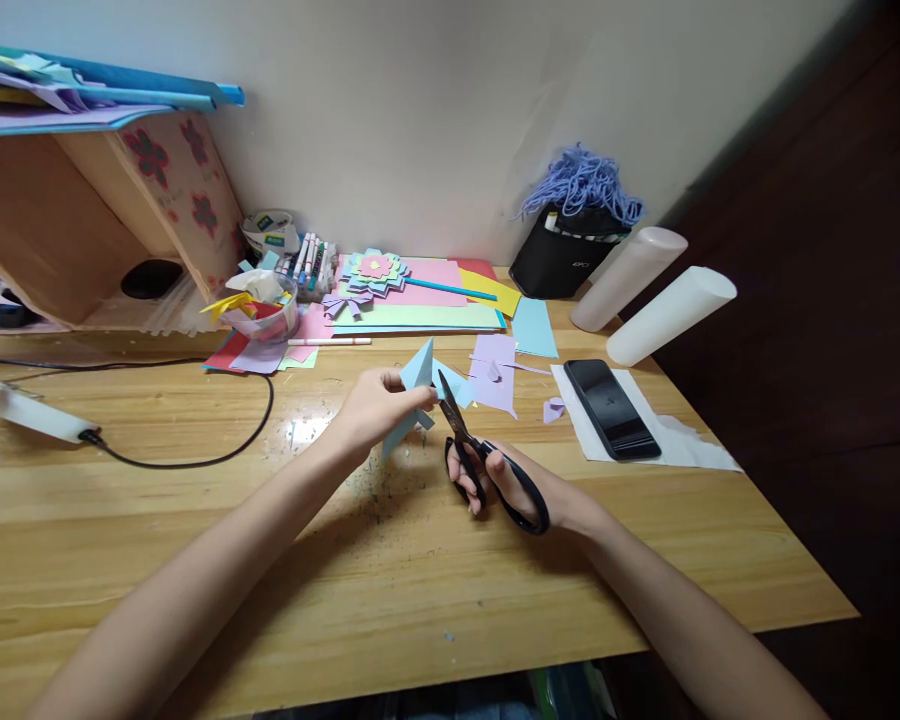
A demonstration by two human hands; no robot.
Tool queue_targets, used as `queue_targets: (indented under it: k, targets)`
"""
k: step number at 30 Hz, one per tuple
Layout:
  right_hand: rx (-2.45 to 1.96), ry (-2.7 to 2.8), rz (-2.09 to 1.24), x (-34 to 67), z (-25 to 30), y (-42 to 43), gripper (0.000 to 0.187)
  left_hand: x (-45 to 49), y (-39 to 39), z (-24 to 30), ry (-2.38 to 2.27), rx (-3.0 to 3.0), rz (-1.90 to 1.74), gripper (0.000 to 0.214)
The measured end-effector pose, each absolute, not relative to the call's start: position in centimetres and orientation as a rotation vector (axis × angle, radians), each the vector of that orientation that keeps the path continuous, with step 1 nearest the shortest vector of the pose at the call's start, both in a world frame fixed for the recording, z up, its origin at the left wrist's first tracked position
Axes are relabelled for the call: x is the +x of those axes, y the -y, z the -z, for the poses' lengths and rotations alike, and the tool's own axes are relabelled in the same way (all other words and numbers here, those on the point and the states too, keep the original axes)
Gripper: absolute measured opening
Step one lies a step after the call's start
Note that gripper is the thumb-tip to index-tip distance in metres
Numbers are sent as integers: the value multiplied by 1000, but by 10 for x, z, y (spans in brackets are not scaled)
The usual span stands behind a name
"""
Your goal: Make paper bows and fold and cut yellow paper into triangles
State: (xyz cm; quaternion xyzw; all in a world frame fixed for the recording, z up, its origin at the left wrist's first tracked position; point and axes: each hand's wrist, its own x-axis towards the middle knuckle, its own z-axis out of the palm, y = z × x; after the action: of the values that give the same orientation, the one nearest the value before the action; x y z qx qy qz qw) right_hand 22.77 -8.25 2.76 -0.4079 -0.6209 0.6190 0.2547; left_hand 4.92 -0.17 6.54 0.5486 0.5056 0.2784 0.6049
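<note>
- over the wooden desk (420, 610), what to report?
- see light blue paper (418, 370), folded, with pointed corners, held up near mid-desk. pinched between thumb and fingers of left hand (381, 408).
- tight or loose?
- gripping for sure; can't read the pressure. can't tell either whether touching the wood at the lower corner.
- and on the right?
- grasping black scissors (461, 430) in right hand (514, 487), thumb through one handle loop, fingers at the other. pointing away from the body, blade ends right at the light blue paper. can't tell whether cutting into it.
- past the hands?
- just beyond, see lilac paper (499, 395) with thin strips on it, plus small lilac scrap (553, 408) to its right. next along, see dark phone (611, 408) lying partly on white paper (682, 440).
- and further back?
- by the wall (382, 120), left to right: see clear tub (270, 325) full of paper bits, bunch of markers (315, 262), layered paper flower (376, 270) with blue stem lying on coloured sheets (435, 318), black pouch (562, 262) topped with blue yarn (581, 185), two white cylinders (630, 278).
- far left?
- see black cable (217, 463), looped over the wood.
</note>
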Motion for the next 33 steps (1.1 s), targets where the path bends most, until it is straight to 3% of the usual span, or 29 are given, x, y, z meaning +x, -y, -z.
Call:
queue_targets:
  k: [33]
  targets:
    - [-1301, 1676, -1437, 226, -15, 80, 68, 48, -1, -56, -1097, 1137, -693, 13]
